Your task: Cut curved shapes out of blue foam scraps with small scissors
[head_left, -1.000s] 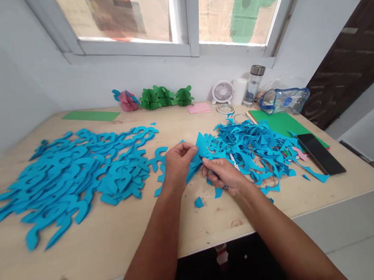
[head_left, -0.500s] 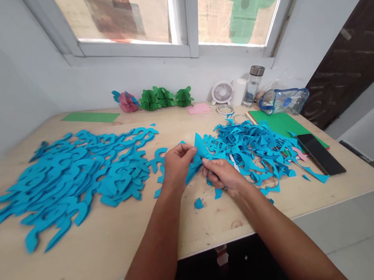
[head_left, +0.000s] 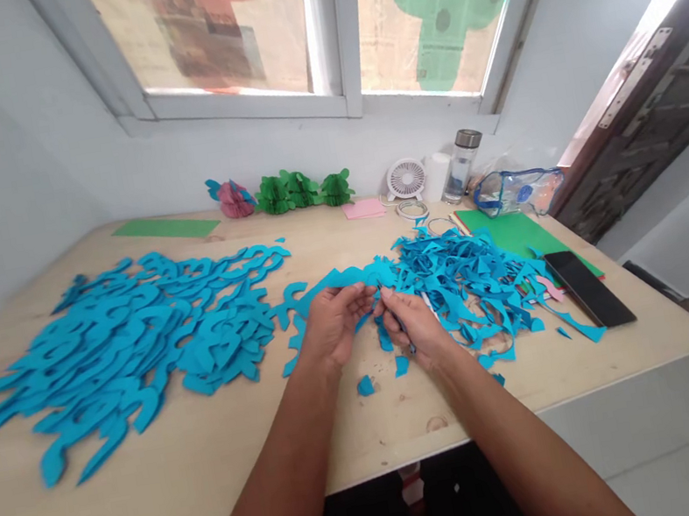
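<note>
My left hand (head_left: 342,316) is closed, pinching a sheet of blue paper (head_left: 341,277) between thumb and fingers. The paper's upper edge is curved, and part of it lies behind my hands. My right hand (head_left: 409,318) is closed around small scissors (head_left: 403,328); only a dark, thin part shows, and the blades are mostly hidden at the paper. Both hands nearly touch, just above the table (head_left: 237,481). To the left lies a large pile of blue curvy paper cutouts (head_left: 99,346). Right of my hands is a heap of blue paper scraps (head_left: 460,273).
Along the wall stand a pink paper ball (head_left: 235,199), green paper decorations (head_left: 299,189), a small white fan (head_left: 406,180) and a glass bottle (head_left: 462,169). A clear pouch (head_left: 519,190), green paper sheets (head_left: 505,228) and a black phone (head_left: 588,288) lie at the right.
The blue paper has turned: its upright pointed corner is gone from view, and a curved edge shows above my hands. My left hand has rotated a little. The camera view has shifted slightly.
</note>
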Tool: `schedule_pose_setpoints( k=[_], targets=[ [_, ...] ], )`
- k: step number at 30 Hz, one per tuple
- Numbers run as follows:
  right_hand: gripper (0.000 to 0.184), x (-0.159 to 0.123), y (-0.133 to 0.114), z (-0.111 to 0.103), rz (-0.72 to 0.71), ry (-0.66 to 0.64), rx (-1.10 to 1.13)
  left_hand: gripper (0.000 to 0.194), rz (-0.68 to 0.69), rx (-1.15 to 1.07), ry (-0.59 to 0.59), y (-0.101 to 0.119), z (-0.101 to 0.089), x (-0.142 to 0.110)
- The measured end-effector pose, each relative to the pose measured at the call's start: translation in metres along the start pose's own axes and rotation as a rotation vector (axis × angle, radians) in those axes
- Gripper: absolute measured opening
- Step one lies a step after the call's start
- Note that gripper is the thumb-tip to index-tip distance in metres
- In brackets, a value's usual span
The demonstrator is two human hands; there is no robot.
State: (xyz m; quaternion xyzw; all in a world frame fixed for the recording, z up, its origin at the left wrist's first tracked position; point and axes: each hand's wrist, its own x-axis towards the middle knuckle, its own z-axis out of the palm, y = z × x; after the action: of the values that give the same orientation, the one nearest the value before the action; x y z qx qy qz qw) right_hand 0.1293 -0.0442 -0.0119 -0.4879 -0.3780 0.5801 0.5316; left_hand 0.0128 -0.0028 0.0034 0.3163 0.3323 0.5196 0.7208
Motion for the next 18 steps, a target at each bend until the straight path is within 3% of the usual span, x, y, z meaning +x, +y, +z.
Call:
schedule_pose_setpoints(
  k=[11,18],
  targets=[
    [0.048,-0.001,-0.002,0.002,-0.106,0.021,-0.017,0.015,0.073,-0.027,0.040,-0.011,0.017,-0.009],
    [0.053,0.003,0.003,-0.001,-0.106,0.065,0.029,0.018,0.087,0.016,0.038,-0.018,0.016,-0.008]
  ],
)
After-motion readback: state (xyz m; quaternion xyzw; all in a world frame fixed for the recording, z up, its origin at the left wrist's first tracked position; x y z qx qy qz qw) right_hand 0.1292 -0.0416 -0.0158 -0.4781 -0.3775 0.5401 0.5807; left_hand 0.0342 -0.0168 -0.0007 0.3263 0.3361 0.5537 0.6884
